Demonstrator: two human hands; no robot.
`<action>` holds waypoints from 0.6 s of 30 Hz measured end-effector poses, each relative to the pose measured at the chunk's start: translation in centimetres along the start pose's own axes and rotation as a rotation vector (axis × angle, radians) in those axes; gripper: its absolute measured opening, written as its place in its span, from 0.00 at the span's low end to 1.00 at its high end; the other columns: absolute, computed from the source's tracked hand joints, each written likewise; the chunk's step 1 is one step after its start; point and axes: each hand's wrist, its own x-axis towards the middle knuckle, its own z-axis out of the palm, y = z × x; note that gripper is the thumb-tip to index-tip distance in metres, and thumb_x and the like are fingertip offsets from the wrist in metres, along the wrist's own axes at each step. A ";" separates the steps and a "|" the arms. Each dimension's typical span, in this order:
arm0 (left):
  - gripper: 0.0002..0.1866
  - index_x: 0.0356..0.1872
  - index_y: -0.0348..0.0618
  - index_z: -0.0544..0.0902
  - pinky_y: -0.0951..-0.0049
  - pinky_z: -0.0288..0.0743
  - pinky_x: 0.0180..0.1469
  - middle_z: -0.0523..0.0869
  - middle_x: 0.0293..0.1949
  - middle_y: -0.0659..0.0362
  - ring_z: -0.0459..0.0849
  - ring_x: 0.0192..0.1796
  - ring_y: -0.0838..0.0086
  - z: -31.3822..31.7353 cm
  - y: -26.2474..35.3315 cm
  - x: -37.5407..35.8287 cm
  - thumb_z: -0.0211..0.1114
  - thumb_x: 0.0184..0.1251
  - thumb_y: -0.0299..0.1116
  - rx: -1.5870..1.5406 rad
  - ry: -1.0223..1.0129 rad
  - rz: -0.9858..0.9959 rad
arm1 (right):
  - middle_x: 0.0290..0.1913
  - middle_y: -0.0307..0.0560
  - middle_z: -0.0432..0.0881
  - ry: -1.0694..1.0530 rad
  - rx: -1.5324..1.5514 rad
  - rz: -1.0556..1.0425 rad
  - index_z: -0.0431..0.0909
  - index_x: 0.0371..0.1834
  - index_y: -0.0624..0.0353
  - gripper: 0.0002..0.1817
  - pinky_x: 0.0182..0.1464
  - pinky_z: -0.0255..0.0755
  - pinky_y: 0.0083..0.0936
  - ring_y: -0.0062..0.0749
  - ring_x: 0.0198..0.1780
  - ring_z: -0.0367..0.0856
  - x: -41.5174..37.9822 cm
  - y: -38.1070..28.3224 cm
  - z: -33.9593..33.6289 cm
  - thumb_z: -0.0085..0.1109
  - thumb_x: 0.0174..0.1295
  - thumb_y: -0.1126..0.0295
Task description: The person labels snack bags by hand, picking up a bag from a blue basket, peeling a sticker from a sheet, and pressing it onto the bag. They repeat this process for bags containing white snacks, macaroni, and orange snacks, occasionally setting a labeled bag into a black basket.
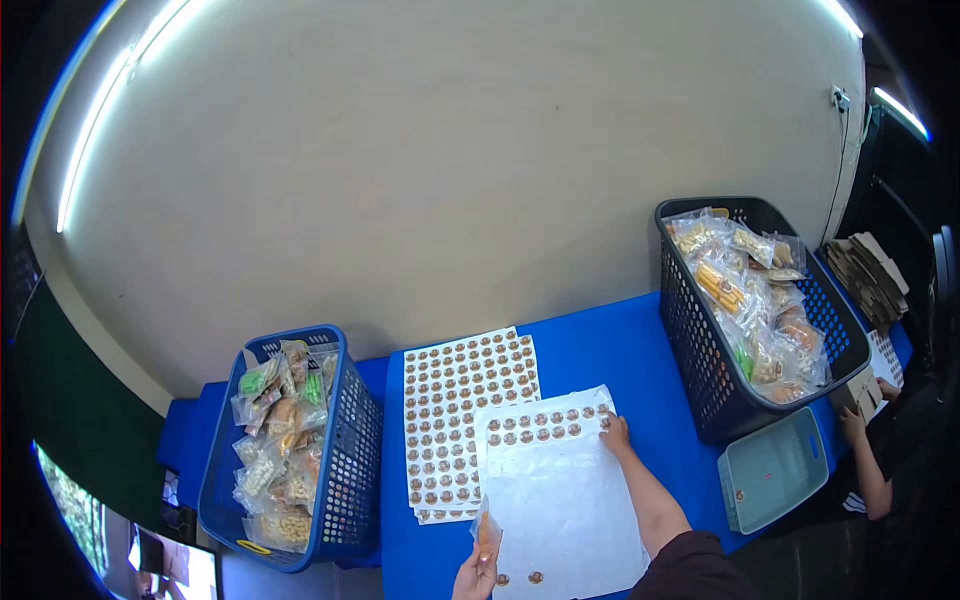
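Observation:
My left hand (pixel 475 578), at the bottom, is closed around a small clear snack packet (pixel 486 538) with orange-brown contents. The packet is held over the left edge of a white sticker sheet (pixel 565 490). Round brown stickers fill two rows at the top of that sheet, and a couple more sit near its bottom; the middle is bare backing. My right hand (pixel 616 434) is at the sheet's upper right edge, its fingertips pinched at the round sticker (pixel 604 411) ending the row. Under and behind lie fuller sticker sheets (pixel 455 415), overlapping each other.
On the left stands a blue basket (pixel 350 470) of bagged snacks. A dark basket (pixel 690 350) with more packets is at right, beside a shallow green tray (pixel 735 490). At far right, another person's hands (pixel 855 425) hold a card near stacked brown cardboard (pixel 865 275). Blue cloth (pixel 600 345) covers the table.

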 end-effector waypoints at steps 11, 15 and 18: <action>0.18 0.55 0.32 0.64 0.68 0.75 0.52 0.71 0.53 0.46 0.74 0.52 0.61 -1.9 1.2 3.6 0.43 0.68 0.31 -0.012 -0.045 0.007 | 0.41 0.51 0.68 -0.007 0.105 0.044 0.70 0.39 0.59 0.18 0.46 0.66 0.34 0.46 0.45 0.70 -1.8 -2.1 -1.9 0.61 0.42 0.79; 0.17 0.54 0.32 0.65 0.68 0.76 0.49 0.72 0.52 0.46 0.76 0.51 0.62 1.0 -1.0 3.8 0.43 0.68 0.30 -0.049 0.022 0.040 | 0.41 0.51 0.67 0.017 0.049 -0.032 0.71 0.41 0.59 0.18 0.45 0.66 0.35 0.47 0.44 0.69 -2.6 -2.2 -1.7 0.60 0.44 0.80; 0.17 0.54 0.32 0.66 0.69 0.76 0.49 0.73 0.51 0.47 0.76 0.50 0.63 0.8 -1.6 3.9 0.43 0.68 0.30 0.001 0.065 0.087 | 0.41 0.51 0.67 0.020 0.060 -0.038 0.71 0.40 0.59 0.17 0.44 0.66 0.36 0.47 0.44 0.69 -2.6 -2.3 -2.0 0.60 0.44 0.80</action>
